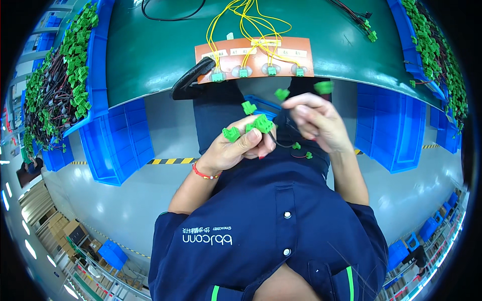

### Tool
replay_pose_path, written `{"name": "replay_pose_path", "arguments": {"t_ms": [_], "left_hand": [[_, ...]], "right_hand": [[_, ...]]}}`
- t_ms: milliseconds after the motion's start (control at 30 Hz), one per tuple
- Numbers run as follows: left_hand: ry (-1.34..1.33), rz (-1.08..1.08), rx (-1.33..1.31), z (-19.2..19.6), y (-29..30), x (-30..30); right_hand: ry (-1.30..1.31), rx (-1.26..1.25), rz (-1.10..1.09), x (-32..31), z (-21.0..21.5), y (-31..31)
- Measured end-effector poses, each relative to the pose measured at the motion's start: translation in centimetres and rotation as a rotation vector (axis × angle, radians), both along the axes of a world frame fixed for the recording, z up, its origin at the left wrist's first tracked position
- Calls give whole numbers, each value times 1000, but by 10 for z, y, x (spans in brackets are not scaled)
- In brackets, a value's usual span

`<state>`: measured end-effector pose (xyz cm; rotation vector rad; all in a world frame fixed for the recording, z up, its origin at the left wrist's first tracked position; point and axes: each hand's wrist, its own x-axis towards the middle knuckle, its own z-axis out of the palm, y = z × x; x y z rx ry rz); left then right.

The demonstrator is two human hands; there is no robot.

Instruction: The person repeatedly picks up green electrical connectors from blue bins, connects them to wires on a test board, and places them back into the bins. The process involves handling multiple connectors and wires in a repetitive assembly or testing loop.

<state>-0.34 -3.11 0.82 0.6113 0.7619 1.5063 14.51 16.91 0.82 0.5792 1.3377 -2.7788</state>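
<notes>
My left hand [231,150] is closed on green plug-in terminal connectors [262,123], with the thumb pressed against them. More green connectors [231,134] stick out around its fingers, and a dark cable trails from it toward my lap. Just to the right, my right hand [324,123] is raised with curled fingers; what lies between them is hidden. One green connector [282,94] shows by its index fingertip. Another, blurred connector [323,88] is just beyond its knuckles. Small green connectors [309,155] lie at my lap below the hands.
An orange board [306,50] with several green sockets and yellow wires sits at the near edge of the green table [150,55]. A black handle-like piece [193,78] juts off its left corner. Blue bins [98,45] heaped with green connector cables flank both sides.
</notes>
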Motion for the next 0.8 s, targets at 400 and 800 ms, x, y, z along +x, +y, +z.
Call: {"name": "replay_pose_path", "arguments": {"t_ms": [400,800], "left_hand": [[-500,106,6,-22,-1,9],[-185,563,-218,-11,-8,-15]], "right_hand": [[151,-241,123,-37,-11,-32],[-89,-192,-176,-64,-8,-50]]}}
